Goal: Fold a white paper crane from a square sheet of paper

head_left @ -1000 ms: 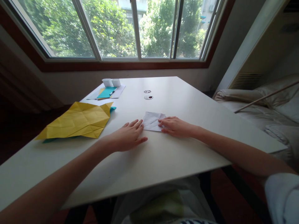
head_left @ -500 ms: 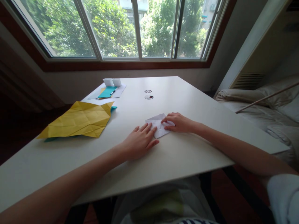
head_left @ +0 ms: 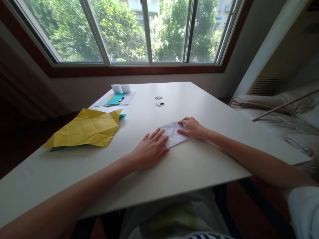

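A folded white paper [head_left: 172, 134] lay flat on the white counter [head_left: 189, 166], nearer the near edge than the far one and roughly midway between the left and right edges. The left hand [head_left: 149, 151] rested palm down with its fingers [head_left: 159, 136] spread and released, their tips pressing on the near-left part of the paper. The right hand [head_left: 193, 127] lay on the paper's far-right corner, fingers loosely curled and pressing down rather than gripping; neither hand clasped the sheet. The paper was thin and matte, a flattened angular shape marked by faint creases. Toward the left edge lay a large yellow sheet [head_left: 86, 128], crumpled with many fold lines, over a teal sheet [head_left: 121, 116] of which only a corner and an edge showed. Near the far-left corner sat two small white boxes [head_left: 121, 88] beside flat papers [head_left: 117, 99] with a pen on them. Two small round discs [head_left: 159, 101] lay toward the far edge.
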Motion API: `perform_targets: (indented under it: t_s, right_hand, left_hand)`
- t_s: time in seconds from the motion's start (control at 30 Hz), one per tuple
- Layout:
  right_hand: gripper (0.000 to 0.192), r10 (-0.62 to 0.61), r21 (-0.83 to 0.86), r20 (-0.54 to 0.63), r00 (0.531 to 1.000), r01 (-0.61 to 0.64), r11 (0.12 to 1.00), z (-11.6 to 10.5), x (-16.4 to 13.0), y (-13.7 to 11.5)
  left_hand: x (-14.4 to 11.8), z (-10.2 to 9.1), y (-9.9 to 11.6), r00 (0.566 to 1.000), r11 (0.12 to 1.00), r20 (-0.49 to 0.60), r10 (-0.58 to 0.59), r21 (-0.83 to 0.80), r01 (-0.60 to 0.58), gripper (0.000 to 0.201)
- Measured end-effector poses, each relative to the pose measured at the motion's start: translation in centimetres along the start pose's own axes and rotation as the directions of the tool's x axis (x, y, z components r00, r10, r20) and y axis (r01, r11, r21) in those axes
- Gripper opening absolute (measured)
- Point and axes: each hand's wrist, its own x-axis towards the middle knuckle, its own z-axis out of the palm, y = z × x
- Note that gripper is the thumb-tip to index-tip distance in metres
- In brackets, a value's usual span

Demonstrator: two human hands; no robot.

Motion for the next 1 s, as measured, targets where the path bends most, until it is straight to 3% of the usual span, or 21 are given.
perform_targets:
  t_s: [0.17, 0.4, 0.63, 1.0]
  right_hand:
    - [0.041, -0.009, 0.169, -0.007, 1.0, 0.01, 0.986, -0.1, 0.2, 0.3]
    - [0.029, -0.02, 0.315, -0.064, 0.998, 0.039, 0.948, -0.6, -0.1, -0.2]
    - [0.019, -0.265, 0.35, -0.075, 0.961, 0.274, 0.896, -1.0, -0.3, -0.4]
    - [0.024, -0.457, 0.45, 0.086, 0.885, 0.374, 0.811, -1.9, -0.8, -0.4]
  left_hand:
    - [-0.1, -0.2, 0.3, 0.995, 0.995, 0.079, 0.063, -0.08, -0.056, 0.059]
    - [-0.2, -0.3, 0.2, 0.991, 0.991, 0.061, 0.121, -0.072, -0.117, 0.051]
    - [-0.1, -0.2, 0.2, 0.99, 0.99, 0.038, 0.134, -0.045, -0.132, 0.051]
    - [-0.1, -0.7, 0.6, 0.988, 0.986, -0.018, 0.155, 0.058, -0.154, 0.043]
